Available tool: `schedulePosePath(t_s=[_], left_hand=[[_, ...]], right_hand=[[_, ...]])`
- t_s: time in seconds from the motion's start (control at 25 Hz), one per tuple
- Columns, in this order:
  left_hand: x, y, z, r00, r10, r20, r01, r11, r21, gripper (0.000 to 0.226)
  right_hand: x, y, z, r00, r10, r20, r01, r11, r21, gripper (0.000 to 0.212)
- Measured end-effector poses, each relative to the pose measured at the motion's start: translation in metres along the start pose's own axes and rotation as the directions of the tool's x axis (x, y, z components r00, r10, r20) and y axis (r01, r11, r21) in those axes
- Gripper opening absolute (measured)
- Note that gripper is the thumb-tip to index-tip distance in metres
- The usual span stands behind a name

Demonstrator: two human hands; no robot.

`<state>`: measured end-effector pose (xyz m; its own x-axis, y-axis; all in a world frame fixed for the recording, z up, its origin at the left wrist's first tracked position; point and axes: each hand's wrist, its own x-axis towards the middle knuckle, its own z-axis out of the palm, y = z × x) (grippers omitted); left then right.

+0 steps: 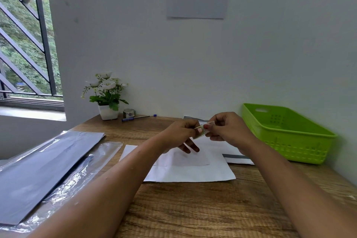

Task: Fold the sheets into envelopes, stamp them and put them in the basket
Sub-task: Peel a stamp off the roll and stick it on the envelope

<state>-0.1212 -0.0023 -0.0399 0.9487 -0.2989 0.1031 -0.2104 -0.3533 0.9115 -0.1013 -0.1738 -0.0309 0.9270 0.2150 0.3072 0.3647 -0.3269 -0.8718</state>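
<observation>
The left hand (pixel 180 131) and right hand (pixel 230 128) pinched a stamp (pixel 201 132) in their fingers, above the sheet (pixel 193 172) on the bench (pixel 193 210), near the basket (pixel 289 147). The stamp's print was too blurry to read.

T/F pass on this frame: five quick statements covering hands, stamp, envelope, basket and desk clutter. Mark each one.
1. The left hand and right hand both pinch the stamp. True.
2. The green basket sits at the table's left end. False: it is on the right, by the wall.
3. A white envelope lies on the table below the hands. True.
4. The flower pot stands inside the basket. False: it stands at the back left of the table.
5. The right hand holds the pen. False: the pen lies by the sticker roll.
</observation>
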Motion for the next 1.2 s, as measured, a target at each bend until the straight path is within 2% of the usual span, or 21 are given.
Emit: schedulePosePath(t_s=[0.2, 0.56, 0.68, 0.8, 0.88, 0.96, 1.08, 1.16, 1.2], left_hand=[[0.002, -0.002, 0.001, 1.000, 0.019, 0.023, -0.018, 1.000, -0.018, 0.014], [0.004, -0.008, 0.001, 0.996, 0.086, 0.018, -0.083, 0.986, -0.146, 0.018], [0.004, -0.006, -0.004, 0.991, 0.130, 0.012, -0.120, 0.945, -0.305, 0.021], [0.006, -0.002, -0.009, 0.987, 0.158, -0.043, -0.162, 0.911, -0.380, 0.023], [0.008, -0.003, -0.012, 0.987, 0.140, -0.078, -0.157, 0.940, -0.304, 0.023], [0.010, -0.009, -0.019, 0.983, 0.115, -0.144, -0.131, 0.985, -0.109, 0.024], [0.014, -0.029, -0.039, 0.935, 0.065, -0.348, -0.015, 0.989, 0.144, 0.023], [0.015, -0.044, -0.054, 0.885, 0.050, -0.463, 0.138, 0.921, 0.363, 0.017], [0.014, -0.051, -0.061, 0.870, 0.061, -0.489, 0.228, 0.830, 0.509, 0.019]], right_hand=[[0.000, -0.002, 0.000, 1.000, -0.005, -0.008, 0.005, 0.999, -0.034, 0.007], [0.000, -0.005, 0.004, 0.998, 0.016, -0.065, -0.014, 1.000, 0.024, 0.010], [0.002, -0.010, -0.007, 0.986, 0.087, -0.141, -0.053, 0.972, 0.230, 0.016], [0.000, -0.009, -0.024, 0.987, 0.137, -0.078, -0.103, 0.934, 0.342, 0.013], [-0.001, -0.007, -0.023, 0.987, 0.162, -0.019, -0.145, 0.925, 0.351, 0.009], [0.000, -0.007, -0.018, 0.984, 0.179, 0.002, -0.167, 0.916, 0.366, 0.006], [-0.001, -0.009, -0.016, 0.975, 0.221, -0.013, -0.202, 0.910, 0.361, 0.004], [-0.001, -0.009, -0.017, 0.969, 0.247, -0.010, -0.232, 0.922, 0.311, 0.009], [-0.001, -0.009, -0.016, 0.967, 0.256, -0.007, -0.243, 0.927, 0.285, 0.011]])
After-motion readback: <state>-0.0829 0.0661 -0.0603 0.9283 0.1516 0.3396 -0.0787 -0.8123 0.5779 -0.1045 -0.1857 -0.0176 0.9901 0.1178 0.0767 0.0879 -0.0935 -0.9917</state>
